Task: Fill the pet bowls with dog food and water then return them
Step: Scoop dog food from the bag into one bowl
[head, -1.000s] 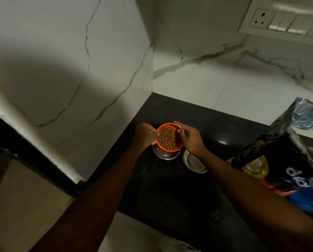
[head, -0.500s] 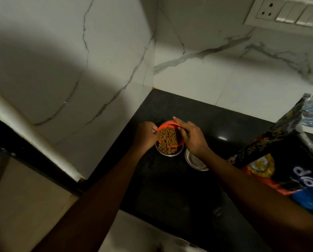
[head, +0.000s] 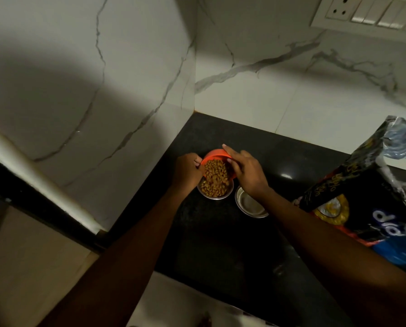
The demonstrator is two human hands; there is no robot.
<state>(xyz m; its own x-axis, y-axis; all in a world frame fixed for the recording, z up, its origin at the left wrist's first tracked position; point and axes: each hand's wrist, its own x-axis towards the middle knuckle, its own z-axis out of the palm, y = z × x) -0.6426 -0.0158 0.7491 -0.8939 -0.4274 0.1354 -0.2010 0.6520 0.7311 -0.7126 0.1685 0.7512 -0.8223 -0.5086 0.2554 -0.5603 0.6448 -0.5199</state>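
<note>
An orange cup [head: 215,155] is tipped toward me over a small steel bowl [head: 217,196] in the counter's corner. Brown kibble [head: 216,178] spills from the cup into that bowl. My left hand [head: 187,172] grips the cup's left side, and my right hand [head: 245,172] holds its right rim with fingers curled over it. A second steel bowl [head: 249,204] stands just to the right, with no food in it, partly under my right wrist.
The dark counter [head: 220,232] ends at marble walls behind and to the left. An open dog food bag [head: 367,201] stands at the right. A switch panel [head: 367,15] is on the back wall. The counter's front edge lies below my arms.
The orange cup has tilted from level to steeply tipped, and kibble has poured from it into the left steel bowl. Both hands stayed on the cup.
</note>
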